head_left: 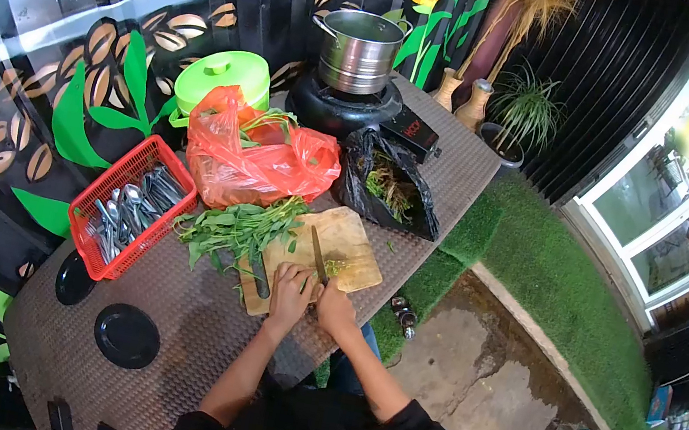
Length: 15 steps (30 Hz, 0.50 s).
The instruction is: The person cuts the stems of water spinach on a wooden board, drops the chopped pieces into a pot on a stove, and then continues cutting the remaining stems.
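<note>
My right hand (334,308) is closed around the handle of a knife (318,253), whose blade points away over a wooden cutting board (360,255). Beside it on the left, my left hand (291,290) rests bent at the board's near part; what its fingers hold, if anything, is too small to make out. Small chopped green bits (337,267) lie right of the blade. A heap of leafy greens (240,232) covers the board's left side and spills onto the table. A dark-handled tool (260,284) lies just left of my left hand.
Behind the board are a red plastic bag (257,163), a black bag of stems (391,188), a green lidded pot (226,76) and a steel pot (359,56) on a stove (340,108). A red cutlery basket (129,209) and black plates (127,335) stand left on the woven table (188,372).
</note>
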Available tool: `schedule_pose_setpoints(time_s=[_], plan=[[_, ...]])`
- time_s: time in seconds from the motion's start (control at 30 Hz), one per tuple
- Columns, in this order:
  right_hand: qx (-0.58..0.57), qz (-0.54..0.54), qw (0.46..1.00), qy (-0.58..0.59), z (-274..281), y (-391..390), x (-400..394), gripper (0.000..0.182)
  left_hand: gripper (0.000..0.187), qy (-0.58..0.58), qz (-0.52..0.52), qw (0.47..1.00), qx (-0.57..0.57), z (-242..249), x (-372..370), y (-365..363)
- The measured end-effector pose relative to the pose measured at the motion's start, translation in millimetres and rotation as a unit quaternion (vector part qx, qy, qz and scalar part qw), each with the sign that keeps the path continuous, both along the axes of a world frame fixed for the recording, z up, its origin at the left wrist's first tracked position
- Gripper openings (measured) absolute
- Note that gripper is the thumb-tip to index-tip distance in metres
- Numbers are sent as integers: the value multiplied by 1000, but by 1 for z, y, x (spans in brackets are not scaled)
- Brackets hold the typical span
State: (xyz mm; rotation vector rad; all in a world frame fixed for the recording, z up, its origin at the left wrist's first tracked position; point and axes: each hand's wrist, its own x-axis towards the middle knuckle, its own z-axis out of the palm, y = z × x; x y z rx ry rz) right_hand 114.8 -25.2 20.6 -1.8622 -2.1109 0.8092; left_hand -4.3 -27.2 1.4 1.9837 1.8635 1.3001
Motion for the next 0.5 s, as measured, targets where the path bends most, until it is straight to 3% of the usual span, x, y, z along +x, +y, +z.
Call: schedule_pose_setpoints(time_s=[0.2,0.27,0.37,0.5], plan=[[-33,-39,999,1,6,-8,-13,33,18,-44,-27,998,28,-17,-6,6],[-20,-22,1000,10,10,2,-9,32,29,-117,14,992,-35,-12,-3,3],[-5,0,1000,1,20,-11,-4,32,37,-152,-3,988,-28,-12,-3,2],[-37,-18,999,-14,4,-18,-17,33,36,-170,-5,985,-26,-10,-1,3]])
